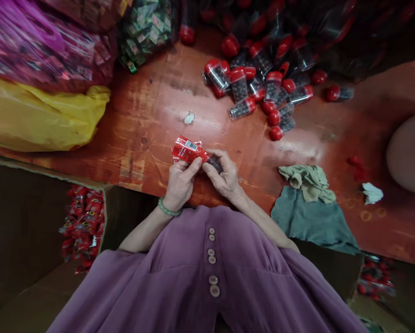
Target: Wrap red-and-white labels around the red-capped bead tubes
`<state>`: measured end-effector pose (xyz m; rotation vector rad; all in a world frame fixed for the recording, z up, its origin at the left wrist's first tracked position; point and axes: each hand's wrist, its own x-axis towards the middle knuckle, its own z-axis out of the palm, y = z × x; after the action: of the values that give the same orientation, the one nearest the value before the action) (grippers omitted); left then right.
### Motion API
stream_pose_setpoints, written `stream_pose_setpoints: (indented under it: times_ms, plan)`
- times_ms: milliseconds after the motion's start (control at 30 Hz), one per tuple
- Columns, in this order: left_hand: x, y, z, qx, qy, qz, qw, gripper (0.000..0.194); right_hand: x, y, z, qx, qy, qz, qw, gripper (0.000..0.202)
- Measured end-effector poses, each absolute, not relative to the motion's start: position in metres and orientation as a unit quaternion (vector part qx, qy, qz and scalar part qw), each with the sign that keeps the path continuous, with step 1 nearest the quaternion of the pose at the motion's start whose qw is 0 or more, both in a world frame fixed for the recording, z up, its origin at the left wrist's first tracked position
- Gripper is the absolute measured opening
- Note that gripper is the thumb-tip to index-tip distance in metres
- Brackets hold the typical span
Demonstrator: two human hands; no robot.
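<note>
A shiny red wrapper point(190, 149) with a white barcode label lies between my hands, over the front edge of the reddish table point(152, 120). My left hand point(182, 181) pinches the wrapper between thumb and fingers; a green bead bracelet circles that wrist. My right hand point(224, 175) is closed around a small dark bottle point(214, 163), whose upper end meets the wrapper. How far the bottle sits inside the wrapper is hidden by my fingers. Beyond my hands, several clear bottles with red caps point(239, 85) and dark contents lie in a loose pile.
Plastic bags of small packets point(69, 55) and a yellow bag point(44, 115) stand at the left. A cardboard box point(105, 217) below holds red wrapped items point(84, 222). Cloths point(308, 217), a white scrap point(372, 193) and a round object point(410, 155) are at the right.
</note>
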<state>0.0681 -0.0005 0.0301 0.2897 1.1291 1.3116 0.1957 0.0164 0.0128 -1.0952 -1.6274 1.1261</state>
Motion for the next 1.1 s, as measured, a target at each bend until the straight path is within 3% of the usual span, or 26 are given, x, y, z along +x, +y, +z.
stream_pose_setpoints:
  times_ms: [200, 600, 767, 967, 1100]
  plan:
    - [0.061, 0.005, 0.027, 0.145, 0.512, 0.597, 0.601, 0.031, 0.213, 0.017, 0.019, -0.411, -0.602, 0.584, 0.356, 0.039]
    - [0.061, 0.008, 0.033, 0.188, 0.489, 0.609, 0.595, 0.035, 0.211, 0.016, 0.015, -0.423, -0.608, 0.527, 0.417, 0.028]
    - [0.065, 0.013, 0.04, 0.19, 0.473, 0.624, 0.592, 0.027, 0.211, 0.017, 0.014, -0.394, -0.631, 0.504, 0.438, 0.024]
    - [0.064, 0.016, 0.043, 0.291, 0.479, 0.566, 0.605, 0.022, 0.214, 0.017, 0.01, -0.386, -0.545, 0.6, 0.442, 0.028]
    - [0.066, 0.018, 0.04, 0.249, 0.478, 0.58, 0.611, 0.034, 0.21, 0.019, 0.012, -0.397, -0.509, 0.61, 0.459, 0.028]
